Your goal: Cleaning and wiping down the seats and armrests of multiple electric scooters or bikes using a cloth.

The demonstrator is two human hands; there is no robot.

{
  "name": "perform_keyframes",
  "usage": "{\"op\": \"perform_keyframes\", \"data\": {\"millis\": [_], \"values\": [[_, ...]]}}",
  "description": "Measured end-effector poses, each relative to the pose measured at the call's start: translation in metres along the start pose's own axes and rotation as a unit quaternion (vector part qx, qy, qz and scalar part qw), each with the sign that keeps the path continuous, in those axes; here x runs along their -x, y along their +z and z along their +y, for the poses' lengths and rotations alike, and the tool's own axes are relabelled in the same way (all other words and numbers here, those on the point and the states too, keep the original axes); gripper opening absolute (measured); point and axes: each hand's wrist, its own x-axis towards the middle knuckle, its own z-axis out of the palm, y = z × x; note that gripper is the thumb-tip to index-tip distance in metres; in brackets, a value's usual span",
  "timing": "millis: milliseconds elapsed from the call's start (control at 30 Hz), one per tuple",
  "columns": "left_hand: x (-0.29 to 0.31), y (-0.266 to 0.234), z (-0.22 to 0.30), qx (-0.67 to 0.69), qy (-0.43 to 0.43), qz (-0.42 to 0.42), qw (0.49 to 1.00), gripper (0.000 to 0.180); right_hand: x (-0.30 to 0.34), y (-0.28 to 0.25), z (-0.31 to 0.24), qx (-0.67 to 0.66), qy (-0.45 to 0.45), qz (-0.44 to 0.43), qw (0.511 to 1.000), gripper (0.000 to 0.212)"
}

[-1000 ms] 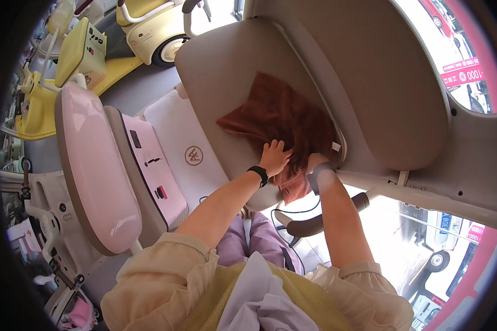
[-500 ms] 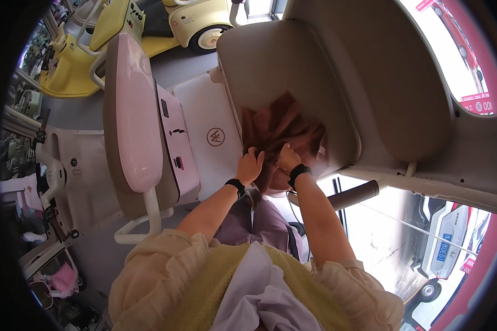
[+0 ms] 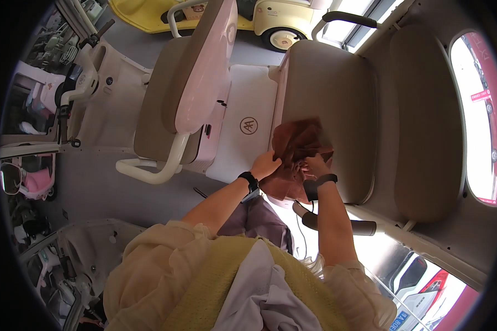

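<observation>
A crumpled reddish-brown cloth (image 3: 298, 138) is bunched at the near edge of a padded taupe bench seat (image 3: 342, 105). My left hand (image 3: 266, 164) grips the cloth at its left side, fingers closed on the fabric. On the other side, my right hand (image 3: 316, 167) has its fingers curled into the folds. The cloth's lower part hangs between my wrists over the seat's front corner. Each wrist wears a black band. Folds hide some of my fingertips.
Left of the bench is a white floor panel (image 3: 246, 105), then a pink-backed front seat (image 3: 207, 71) with a cream tubular armrest (image 3: 165, 165). A brown padded armrest (image 3: 342, 225) sits near my right forearm. Handlebars (image 3: 74, 94) stand far left; a yellow vehicle (image 3: 287, 19) is behind.
The view has turned, so the seats appear farther right. The cloth is gathered into a tighter bundle and covers less of the bench. Both hands still hold it.
</observation>
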Motion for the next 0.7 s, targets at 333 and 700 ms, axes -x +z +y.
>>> {"op": "perform_keyframes", "data": {"millis": [333,700], "values": [[0.126,-0.139,0.099,0.17,0.257,0.433,0.847,0.009,0.147,0.022,-0.157,-0.279,-0.45,-0.073,0.846,0.019],[0.129,-0.218,0.035,0.069,0.094,0.431,0.895,0.041,0.158,0.14,-0.228,-0.005,-0.668,0.2,0.717,0.048]]}}
